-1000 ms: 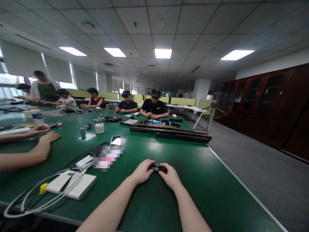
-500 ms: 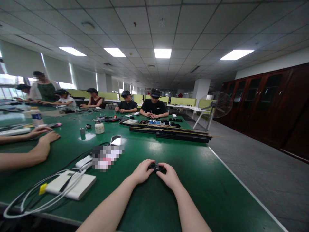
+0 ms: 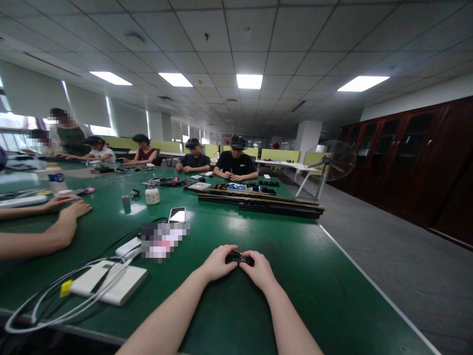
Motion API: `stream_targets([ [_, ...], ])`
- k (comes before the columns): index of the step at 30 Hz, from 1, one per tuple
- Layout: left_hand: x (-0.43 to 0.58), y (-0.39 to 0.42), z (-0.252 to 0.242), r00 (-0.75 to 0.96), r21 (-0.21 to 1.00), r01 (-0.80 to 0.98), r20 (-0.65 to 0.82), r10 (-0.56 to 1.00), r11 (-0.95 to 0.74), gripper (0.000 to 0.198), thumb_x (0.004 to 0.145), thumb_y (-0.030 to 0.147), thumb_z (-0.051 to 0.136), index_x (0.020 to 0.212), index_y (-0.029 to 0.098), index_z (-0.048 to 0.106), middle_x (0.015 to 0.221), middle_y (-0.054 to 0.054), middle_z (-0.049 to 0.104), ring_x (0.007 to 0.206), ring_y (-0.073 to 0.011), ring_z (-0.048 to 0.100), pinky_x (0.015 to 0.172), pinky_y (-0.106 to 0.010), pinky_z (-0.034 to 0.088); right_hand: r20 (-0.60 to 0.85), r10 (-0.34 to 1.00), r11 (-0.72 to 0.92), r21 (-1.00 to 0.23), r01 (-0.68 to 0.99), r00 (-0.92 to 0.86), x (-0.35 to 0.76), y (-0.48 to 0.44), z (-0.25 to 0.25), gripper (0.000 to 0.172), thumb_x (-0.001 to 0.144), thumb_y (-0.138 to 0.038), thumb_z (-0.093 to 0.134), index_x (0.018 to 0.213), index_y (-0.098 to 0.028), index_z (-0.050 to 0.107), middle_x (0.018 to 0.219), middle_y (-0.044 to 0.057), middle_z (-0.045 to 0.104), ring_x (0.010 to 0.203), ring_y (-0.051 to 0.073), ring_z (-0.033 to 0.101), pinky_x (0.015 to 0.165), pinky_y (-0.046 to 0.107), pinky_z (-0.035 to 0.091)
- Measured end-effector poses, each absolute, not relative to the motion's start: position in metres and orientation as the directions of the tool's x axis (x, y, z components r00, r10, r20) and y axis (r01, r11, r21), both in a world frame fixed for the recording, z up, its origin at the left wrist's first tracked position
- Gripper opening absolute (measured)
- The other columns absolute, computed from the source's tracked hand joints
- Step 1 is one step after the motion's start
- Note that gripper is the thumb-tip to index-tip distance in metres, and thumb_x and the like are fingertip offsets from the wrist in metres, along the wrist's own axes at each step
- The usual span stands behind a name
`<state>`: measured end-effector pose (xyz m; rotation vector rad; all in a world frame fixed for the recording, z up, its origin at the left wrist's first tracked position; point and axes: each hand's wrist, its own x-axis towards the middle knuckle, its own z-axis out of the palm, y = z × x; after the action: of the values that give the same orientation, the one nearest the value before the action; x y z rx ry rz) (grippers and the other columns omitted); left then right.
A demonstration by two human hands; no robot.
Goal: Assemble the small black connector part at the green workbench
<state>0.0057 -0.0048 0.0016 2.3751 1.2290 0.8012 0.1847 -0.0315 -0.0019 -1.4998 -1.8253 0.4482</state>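
Head view — black object point(image 3: 240, 258) is held between left hand point(image 3: 219, 263) and right hand point(image 3: 261, 269).

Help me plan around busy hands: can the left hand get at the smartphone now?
Probably yes, once the left hand releases the black part; green tabletop lies between hand and smartphone.

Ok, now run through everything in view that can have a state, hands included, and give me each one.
Left hand: gripping one end of black object
Right hand: gripping the other end
Black object: held between both hands
Phone: lying flat, screen up
White jar: upright
Labelled bottle: upright
Ceiling lights: on
Fan: standing, spinning unclear
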Motion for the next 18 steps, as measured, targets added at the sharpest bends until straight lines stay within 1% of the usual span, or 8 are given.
stream_targets([
  [6,0.0053,-0.0029,0.0008,0.486,0.495,0.645,0.324,0.812,-0.583,0.044,0.076,0.030,0.057,0.117,0.018,0.054,0.112,-0.008,0.060,0.104,-0.0237,0.053,0.092,-0.035,0.041,0.284,0.955,0.268,-0.685,0.678,-0.090,0.1860,-0.0318,-0.0006,0.026,0.069,-0.026,0.059,0.094,-0.023,0.066,0.099,0.003,0.067,0.095,0.020,0.058,0.087,0.033,0.043],
  [11,0.0052,-0.0028,0.0022,0.499,0.486,0.644,0.318,0.806,-0.590,0.041,0.078,0.033,0.054,0.116,0.017,0.055,0.111,-0.009,0.060,0.104,-0.0234,0.053,0.092,-0.035,0.041,0.273,0.958,0.257,-0.696,0.670,-0.084,0.1860,-0.0318,-0.0009,0.025,0.070,-0.026,0.059,0.093,-0.022,0.066,0.099,0.003,0.067,0.096,0.020,0.058,0.087,0.033,0.042],
  [18,0.0048,-0.0028,0.0014,0.504,0.477,0.646,0.321,0.802,-0.597,0.035,0.079,0.033,0.053,0.111,0.020,0.058,0.106,-0.007,0.061,0.099,-0.0226,0.054,0.089,-0.034,0.042,0.323,0.943,0.295,-0.707,0.643,-0.078,0.1859,-0.0310,-0.0010,0.021,0.069,-0.026,0.059,0.089,-0.024,0.067,0.096,0.002,0.067,0.093,0.020,0.060,0.086,0.033,0.044],
])
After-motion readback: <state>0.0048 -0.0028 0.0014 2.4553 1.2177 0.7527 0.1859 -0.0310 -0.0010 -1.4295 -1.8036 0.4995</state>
